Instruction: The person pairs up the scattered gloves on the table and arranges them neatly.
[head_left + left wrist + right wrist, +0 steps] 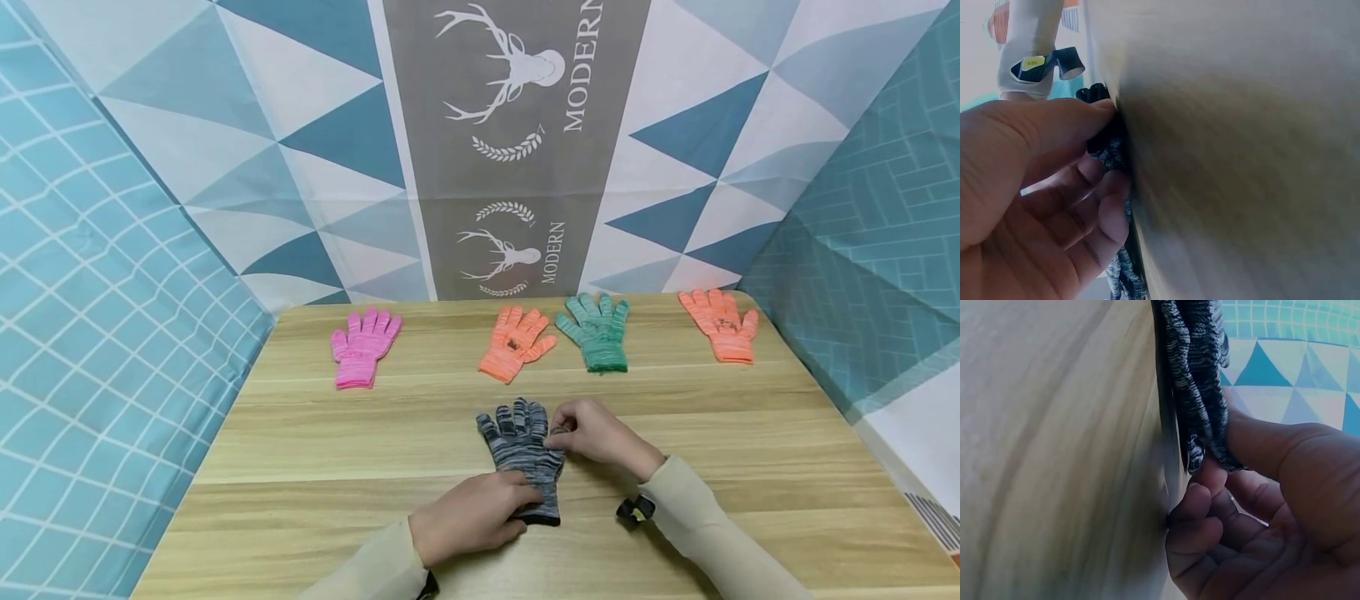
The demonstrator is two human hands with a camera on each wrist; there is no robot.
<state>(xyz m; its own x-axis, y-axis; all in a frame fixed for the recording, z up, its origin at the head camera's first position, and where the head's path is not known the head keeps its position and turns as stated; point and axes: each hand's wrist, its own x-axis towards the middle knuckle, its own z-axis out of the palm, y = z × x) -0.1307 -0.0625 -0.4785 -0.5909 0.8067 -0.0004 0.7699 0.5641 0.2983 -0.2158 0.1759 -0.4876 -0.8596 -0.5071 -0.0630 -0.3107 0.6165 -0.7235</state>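
A grey-and-black knitted glove (527, 460) lies on the wooden table, its fingers pointing away from me and its dark cuff towards me. My right hand (596, 433) pinches the glove's right edge, by its thumb; in the right wrist view the knit fabric (1200, 381) runs down between my thumb and curled fingers. At the cuff end, my left hand (480, 512) holds the glove, with the cuff (1107, 140) between thumb and bent fingers in the left wrist view.
Along the table's far side lie a pink glove (363, 348), an orange glove (506, 354), a green glove (602, 337) and another orange glove (729, 329) at the right. Patterned cloth walls (315, 167) stand behind the table (337, 450) and on both sides.
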